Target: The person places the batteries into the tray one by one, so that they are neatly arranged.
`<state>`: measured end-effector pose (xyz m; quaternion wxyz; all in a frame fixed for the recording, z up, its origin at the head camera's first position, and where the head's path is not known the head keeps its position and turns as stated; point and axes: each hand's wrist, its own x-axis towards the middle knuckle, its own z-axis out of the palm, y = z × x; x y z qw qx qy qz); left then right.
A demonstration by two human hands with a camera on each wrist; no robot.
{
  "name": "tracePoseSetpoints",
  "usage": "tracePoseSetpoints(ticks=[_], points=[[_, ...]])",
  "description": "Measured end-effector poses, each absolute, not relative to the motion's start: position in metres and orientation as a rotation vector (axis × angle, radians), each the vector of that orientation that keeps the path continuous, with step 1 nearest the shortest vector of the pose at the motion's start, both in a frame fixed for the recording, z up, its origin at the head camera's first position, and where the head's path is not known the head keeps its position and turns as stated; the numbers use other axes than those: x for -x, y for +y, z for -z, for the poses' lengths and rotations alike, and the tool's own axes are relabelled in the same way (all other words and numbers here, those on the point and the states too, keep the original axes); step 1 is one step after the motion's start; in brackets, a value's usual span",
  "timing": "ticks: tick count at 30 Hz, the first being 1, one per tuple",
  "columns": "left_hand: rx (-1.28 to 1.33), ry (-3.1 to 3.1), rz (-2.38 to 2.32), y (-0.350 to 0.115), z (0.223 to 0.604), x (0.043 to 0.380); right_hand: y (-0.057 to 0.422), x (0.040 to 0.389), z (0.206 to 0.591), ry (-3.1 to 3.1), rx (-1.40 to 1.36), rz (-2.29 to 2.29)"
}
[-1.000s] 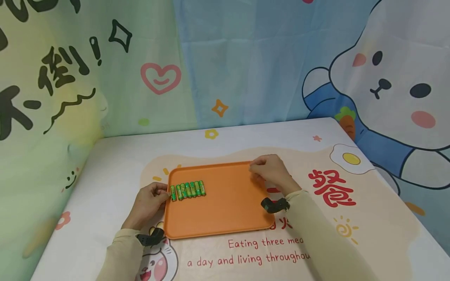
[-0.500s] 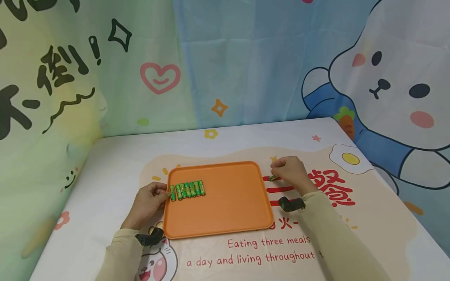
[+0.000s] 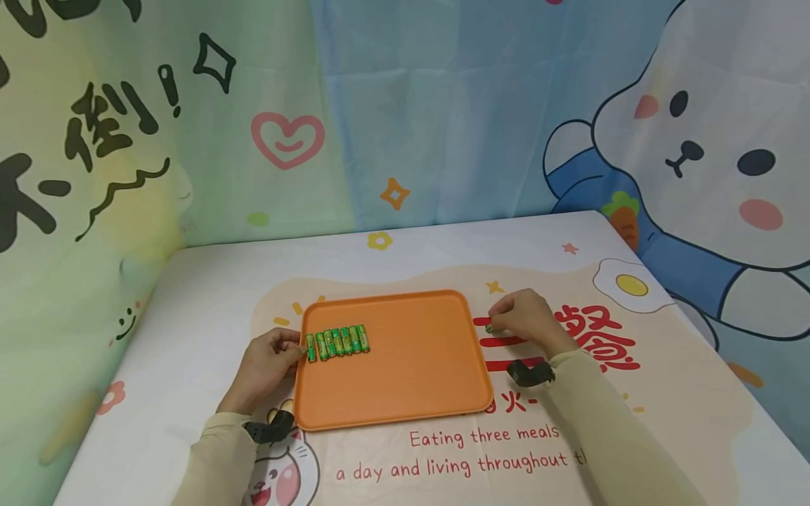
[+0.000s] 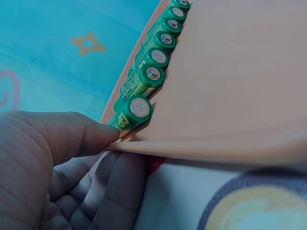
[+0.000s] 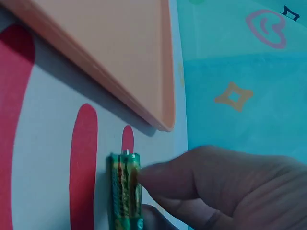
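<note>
An orange tray (image 3: 405,379) lies on the table, with several green batteries (image 3: 338,342) side by side in a row near its left end. My left hand (image 3: 268,362) pinches the tray's left rim; the left wrist view shows the thumb (image 4: 91,136) on top beside the nearest battery (image 4: 134,112) and the fingers underneath. Off the tray's right side, my right hand (image 3: 528,320) holds another green battery (image 5: 125,191) between thumb and fingers, close over the printed red strokes. In the head view only a bit of that battery (image 3: 489,328) peeks out below the fingertips.
The table cover (image 3: 215,288) bears printed red characters, an egg and English words. A patterned cloth backdrop (image 3: 443,126) rises behind the table's far edge. Each wrist carries a black camera strap (image 3: 530,372).
From over the tray's far right corner, my right hand has moved right, off the tray, then slightly nearer to me. The battery at its fingertips has come into sight. My left hand stays put.
</note>
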<state>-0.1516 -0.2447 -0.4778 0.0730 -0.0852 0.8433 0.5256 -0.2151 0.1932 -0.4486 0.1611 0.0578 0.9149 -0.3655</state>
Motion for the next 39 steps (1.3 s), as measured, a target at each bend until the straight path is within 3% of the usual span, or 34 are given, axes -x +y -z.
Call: tracePoseSetpoints(ticks=[21, 39], points=[[0.262, 2.534, -1.562, -0.243, 0.476, 0.151, 0.194, 0.206, 0.458, 2.686, -0.051, 0.926], [0.262, 2.542, -1.547, -0.243, 0.474, 0.150, 0.185, 0.208, 0.454, 2.452, -0.198, 1.278]])
